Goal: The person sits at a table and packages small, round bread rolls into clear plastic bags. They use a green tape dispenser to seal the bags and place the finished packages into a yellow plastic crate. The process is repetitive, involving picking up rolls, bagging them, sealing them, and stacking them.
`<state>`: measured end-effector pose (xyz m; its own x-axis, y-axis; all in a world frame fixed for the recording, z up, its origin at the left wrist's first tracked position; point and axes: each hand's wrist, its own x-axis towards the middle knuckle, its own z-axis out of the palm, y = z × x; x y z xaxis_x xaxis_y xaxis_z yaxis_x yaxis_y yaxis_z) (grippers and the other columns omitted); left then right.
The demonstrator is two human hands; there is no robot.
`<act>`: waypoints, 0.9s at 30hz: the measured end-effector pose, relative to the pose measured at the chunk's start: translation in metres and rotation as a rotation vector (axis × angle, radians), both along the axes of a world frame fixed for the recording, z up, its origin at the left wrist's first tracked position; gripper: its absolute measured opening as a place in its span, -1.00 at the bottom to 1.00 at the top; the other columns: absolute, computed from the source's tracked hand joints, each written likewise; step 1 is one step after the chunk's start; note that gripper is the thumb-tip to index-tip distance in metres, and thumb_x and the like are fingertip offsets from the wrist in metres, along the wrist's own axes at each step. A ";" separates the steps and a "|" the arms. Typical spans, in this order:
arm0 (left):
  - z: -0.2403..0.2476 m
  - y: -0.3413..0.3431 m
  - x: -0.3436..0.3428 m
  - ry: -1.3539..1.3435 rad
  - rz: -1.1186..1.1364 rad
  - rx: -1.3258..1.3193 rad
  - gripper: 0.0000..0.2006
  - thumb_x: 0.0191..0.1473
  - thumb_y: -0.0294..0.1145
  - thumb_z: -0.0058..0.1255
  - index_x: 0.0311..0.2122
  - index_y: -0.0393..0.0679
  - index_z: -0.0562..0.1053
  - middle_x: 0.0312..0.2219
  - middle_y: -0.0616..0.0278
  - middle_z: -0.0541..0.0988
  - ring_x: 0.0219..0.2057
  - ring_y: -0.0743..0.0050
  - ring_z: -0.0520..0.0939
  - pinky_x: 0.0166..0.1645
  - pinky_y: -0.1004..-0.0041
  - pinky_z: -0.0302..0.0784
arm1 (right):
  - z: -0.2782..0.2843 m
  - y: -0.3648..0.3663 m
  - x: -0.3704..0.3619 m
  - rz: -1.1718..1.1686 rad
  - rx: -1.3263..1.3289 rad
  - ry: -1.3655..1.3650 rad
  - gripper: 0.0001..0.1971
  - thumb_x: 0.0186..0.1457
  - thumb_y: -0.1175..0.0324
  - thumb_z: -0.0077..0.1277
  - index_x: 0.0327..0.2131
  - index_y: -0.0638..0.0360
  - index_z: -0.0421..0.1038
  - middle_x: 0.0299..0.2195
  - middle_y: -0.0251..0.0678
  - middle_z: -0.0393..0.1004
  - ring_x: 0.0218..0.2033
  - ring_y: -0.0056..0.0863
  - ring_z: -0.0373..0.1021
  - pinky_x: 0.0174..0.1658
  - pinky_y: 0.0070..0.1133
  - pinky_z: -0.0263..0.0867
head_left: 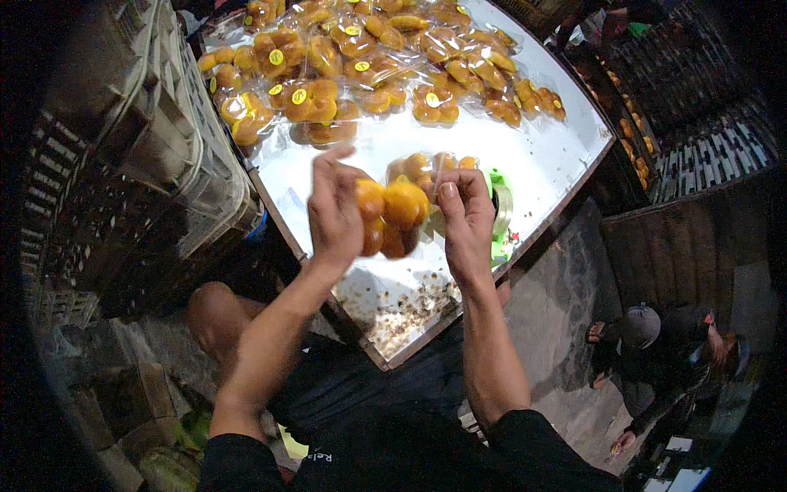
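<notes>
The left hand point(334, 211) is curled with fingers bent, gripping the clear bag of orange buns point(393, 215) from its nine o'clock side; the right hand point(466, 221) pinches the same bag at three o'clock, thumb pressed to the plastic, fingers closed. The bag hangs above the white table point(549, 156); a green tape dispenser point(500, 209) sits just behind the right hand, and a heap of packed buns point(369, 57) lies at twelve o'clock.

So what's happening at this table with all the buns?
A person holds a clear bag of orange buns up between the left hand and right hand, above a white table. A pile of filled bags lies at the far end, and a green tape dispenser sits behind the right hand.
</notes>
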<state>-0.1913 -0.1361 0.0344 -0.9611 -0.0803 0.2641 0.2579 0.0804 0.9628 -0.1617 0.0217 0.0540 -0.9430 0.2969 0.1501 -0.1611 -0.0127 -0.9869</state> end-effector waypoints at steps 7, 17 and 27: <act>0.018 -0.004 0.027 0.080 -0.008 0.220 -0.68 0.30 -0.25 -0.25 -0.30 -0.30 0.46 -0.52 0.23 0.51 -0.46 0.49 0.54 -0.27 0.50 0.45 | 0.003 -0.007 0.025 -0.173 0.172 0.163 -0.86 0.23 0.38 -0.08 -0.35 0.25 0.31 -0.34 -0.34 0.38 -0.29 -0.58 0.29 -0.16 -0.57 0.23; 0.014 -0.018 0.021 0.006 0.043 0.063 -0.65 0.29 -0.25 -0.26 -0.46 -0.26 0.39 -0.64 0.35 0.38 -0.60 0.66 0.33 -0.46 0.57 0.27 | 0.032 -0.029 0.027 0.116 -0.174 0.159 -0.89 0.27 0.38 -0.17 -0.25 0.20 0.23 -0.35 -0.23 0.45 -0.36 -0.46 0.47 -0.24 -0.51 0.44; 0.020 -0.014 0.030 -0.194 -0.172 0.163 -0.67 0.24 -0.22 -0.12 -0.48 -0.26 0.39 -0.70 0.44 0.30 -0.64 0.75 0.25 -0.56 0.60 0.15 | 0.032 -0.026 0.039 0.217 -0.453 0.087 -0.84 0.30 0.21 -0.26 -0.18 0.04 0.09 -0.33 -0.04 0.52 -0.30 -0.16 0.52 -0.19 -0.35 0.48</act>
<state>-0.1616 -0.1502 0.0549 -0.9956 0.0615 0.0711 0.0642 -0.1082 0.9921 -0.1230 -0.0044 0.0858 -0.9799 0.1494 0.1322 -0.1887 -0.4786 -0.8575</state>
